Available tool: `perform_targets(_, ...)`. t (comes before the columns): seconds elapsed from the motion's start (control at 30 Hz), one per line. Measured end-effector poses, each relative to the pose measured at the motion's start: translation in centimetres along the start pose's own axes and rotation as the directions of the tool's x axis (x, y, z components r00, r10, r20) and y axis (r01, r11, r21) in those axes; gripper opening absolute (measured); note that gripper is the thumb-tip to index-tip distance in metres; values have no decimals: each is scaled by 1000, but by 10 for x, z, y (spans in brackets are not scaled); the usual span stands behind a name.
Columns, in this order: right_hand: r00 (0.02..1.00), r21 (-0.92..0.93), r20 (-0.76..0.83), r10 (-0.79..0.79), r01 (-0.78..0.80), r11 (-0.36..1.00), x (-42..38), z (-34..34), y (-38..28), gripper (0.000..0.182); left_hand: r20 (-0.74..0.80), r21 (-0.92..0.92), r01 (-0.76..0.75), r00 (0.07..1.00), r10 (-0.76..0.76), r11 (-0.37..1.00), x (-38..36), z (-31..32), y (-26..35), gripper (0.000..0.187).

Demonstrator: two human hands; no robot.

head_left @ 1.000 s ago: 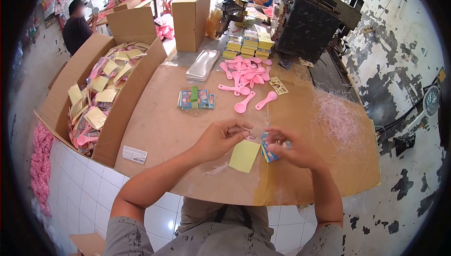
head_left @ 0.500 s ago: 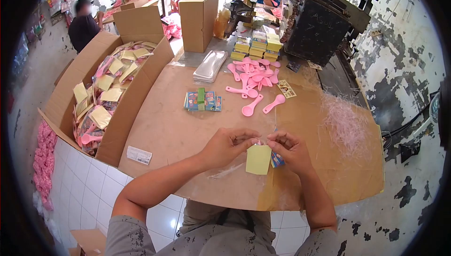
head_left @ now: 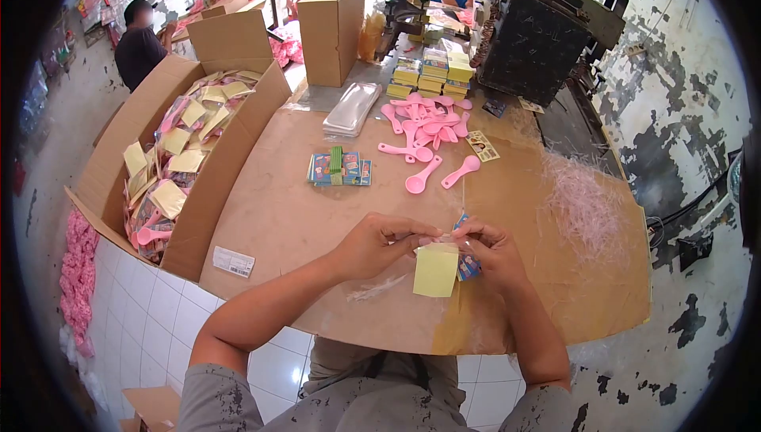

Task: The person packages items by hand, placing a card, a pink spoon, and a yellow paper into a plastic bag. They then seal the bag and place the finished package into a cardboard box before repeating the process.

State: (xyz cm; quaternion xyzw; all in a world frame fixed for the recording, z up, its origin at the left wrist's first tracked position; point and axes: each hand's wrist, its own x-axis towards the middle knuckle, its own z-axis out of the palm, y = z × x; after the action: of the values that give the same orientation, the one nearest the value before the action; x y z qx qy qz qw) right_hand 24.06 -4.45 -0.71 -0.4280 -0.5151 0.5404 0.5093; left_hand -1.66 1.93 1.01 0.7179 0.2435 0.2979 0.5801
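Over the front of the cardboard-covered table, my left hand [head_left: 388,246] and my right hand [head_left: 490,251] pinch the top edge of a small clear plastic bag. A pale yellow card [head_left: 435,272] shows through the bag, hanging below the fingertips. The fingers of both hands are closed and almost meet. A blue printed card [head_left: 468,265] lies on the table beneath my right hand, partly covered by it. Beyond my hands lie two loose pink spoons, one to the left [head_left: 422,176] and one to the right [head_left: 461,171].
Further back sit a heap of pink spoons [head_left: 434,124], clear bags [head_left: 352,108], a banded card bundle [head_left: 336,167] and card stacks [head_left: 433,69]. At left, a large carton [head_left: 230,166] holds many filled packets. Pink shreds [head_left: 585,210] lie right. Other people work behind.
My fingers have shifted slightly along the bag's top, and more of its clear edge shows between them. The yellow card has barely moved. The view has shifted a little.
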Motion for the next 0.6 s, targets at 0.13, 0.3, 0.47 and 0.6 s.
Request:
perform_targets(0.13,1000,-67,8,-22,23,998,0,-3,0,21,52,-64,-25,998,29,998,0,-4,-4,26)
perform_targets(0.3,998,13,49,-28,27,1000,1,-5,-2,19,24,-199,-13,1000,18,980,3,-6,-8,29)
perform_targets(0.47,998,-177,14,-69,70,982,0,2,-2,15,27,-146,112,994,-109,983,3,-5,-4,30)
perform_targets(0.6,999,-177,19,-27,30,984,0,1,-4,13,48,-154,116,993,-110,981,4,-4,-6,27)
